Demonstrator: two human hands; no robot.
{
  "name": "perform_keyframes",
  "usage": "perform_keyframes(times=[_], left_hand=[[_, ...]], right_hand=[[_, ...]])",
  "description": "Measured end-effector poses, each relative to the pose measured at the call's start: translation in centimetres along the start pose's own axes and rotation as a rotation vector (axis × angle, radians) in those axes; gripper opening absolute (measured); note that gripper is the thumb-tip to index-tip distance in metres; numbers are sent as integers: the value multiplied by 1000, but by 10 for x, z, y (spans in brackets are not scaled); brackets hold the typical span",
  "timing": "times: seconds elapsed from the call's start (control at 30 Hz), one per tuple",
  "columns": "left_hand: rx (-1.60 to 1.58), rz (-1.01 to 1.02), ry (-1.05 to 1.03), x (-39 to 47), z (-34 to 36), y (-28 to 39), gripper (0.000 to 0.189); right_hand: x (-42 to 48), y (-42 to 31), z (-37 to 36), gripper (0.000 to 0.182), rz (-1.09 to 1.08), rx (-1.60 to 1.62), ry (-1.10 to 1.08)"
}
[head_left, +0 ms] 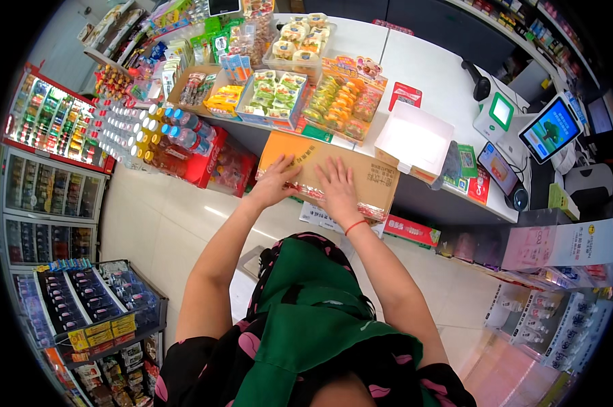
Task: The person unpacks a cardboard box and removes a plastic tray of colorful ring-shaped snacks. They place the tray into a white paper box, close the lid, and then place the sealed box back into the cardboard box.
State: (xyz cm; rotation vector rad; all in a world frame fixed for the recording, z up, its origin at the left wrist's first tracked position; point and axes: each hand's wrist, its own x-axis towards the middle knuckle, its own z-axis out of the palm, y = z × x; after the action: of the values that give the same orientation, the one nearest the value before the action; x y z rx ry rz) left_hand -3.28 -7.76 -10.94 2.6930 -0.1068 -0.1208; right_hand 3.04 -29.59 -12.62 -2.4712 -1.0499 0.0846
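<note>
A brown cardboard carton [371, 187] with printed writing and shiny red-and-clear tape lies in front of me against the counter's front edge. My left hand [273, 184] rests on the carton's left part, its fingers spread over the top. Flat on the middle of the same top lies my right hand [340, 191], fingers apart, a red string on the wrist. Neither hand grips anything. Just beyond the carton, a display box of colourful wrapped sweets [343, 104] stands on the counter. To its right is an open white box [415, 132].
The white counter [433, 56] also carries packaged snacks [278, 94], a scanner [477, 81], a payment terminal [495, 116] and a phone [499, 165] on a stand. Bottles [189, 127] stand at left. A goods rack [90, 300] is at lower left, shelves [545, 320] at right.
</note>
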Motion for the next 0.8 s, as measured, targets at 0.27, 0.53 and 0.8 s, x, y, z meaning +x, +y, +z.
perform_keyframes(times=[0.27,0.53,0.8], left_hand=[[5,-14,-15,1,-2,6,69],[27,-3,-6,2,4,2,71],[19,-5,14,-1,5,0,65]], right_hand=[[-1,1,-4,84,7,-12,-33],[0,1,-1,83,10,-24,-26],[0,0,1,82,-1,-13,-15]])
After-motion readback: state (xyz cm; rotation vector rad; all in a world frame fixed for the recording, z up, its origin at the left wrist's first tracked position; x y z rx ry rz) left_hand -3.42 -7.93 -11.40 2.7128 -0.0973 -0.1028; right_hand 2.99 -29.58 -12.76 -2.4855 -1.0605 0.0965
